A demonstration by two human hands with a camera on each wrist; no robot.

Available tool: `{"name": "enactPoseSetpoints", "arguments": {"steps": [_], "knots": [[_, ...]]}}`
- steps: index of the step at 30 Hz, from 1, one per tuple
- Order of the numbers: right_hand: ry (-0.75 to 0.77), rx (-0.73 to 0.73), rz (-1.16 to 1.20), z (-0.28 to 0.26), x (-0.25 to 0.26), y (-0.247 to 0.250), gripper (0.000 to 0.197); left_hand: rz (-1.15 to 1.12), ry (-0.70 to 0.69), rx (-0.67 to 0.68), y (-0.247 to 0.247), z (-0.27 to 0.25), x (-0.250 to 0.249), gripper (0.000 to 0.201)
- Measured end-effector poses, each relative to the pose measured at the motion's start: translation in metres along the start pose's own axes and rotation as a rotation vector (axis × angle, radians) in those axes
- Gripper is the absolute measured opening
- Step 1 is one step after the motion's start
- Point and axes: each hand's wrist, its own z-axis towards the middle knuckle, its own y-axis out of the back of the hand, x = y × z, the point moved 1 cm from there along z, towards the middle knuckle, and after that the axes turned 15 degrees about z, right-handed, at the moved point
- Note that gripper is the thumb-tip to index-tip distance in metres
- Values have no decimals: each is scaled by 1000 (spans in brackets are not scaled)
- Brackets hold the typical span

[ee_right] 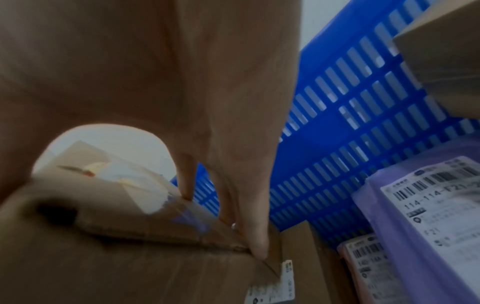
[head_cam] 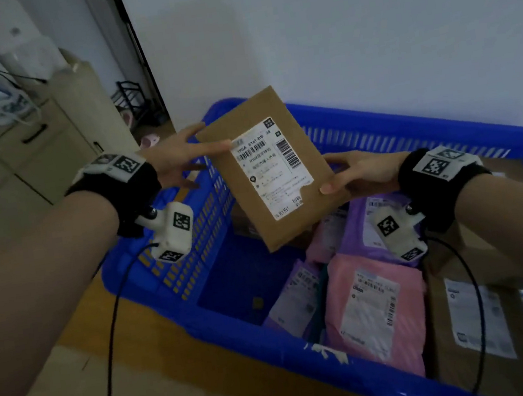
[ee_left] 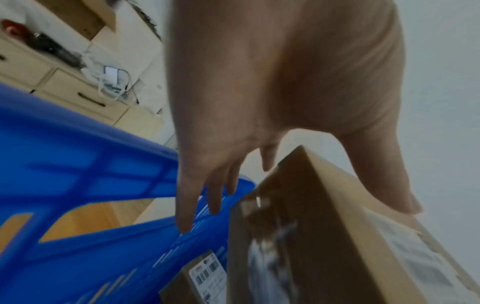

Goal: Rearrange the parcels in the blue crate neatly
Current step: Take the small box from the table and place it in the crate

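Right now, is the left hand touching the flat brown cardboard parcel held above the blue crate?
Touching. In the head view the left hand has its thumb lying on the flat brown cardboard parcel near the white label's corner.

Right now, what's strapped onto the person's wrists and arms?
Both forearms are bare, with no sleeves. Each wrist wears a wide black band topped by a white plate printed with black square fiducial markers. Below each wrist hangs a white camera module, also carrying square markers, and a thin black cable trails down from each module. No gloves on the left hand or the right hand.
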Motion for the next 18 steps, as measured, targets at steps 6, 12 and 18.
{"name": "enactPoseSetpoints", "arguments": {"steps": [6,12,18], "knots": [[-110,86,-78,13,-9,0,81,349,112,170,-12,4,1,92],[-205,150,-147,27,-19,-11,81,286,313,164,-25,14,1,51],[-238,87,-27,40,-35,-13,84,249,384,177,-29,26,16,61]]}}
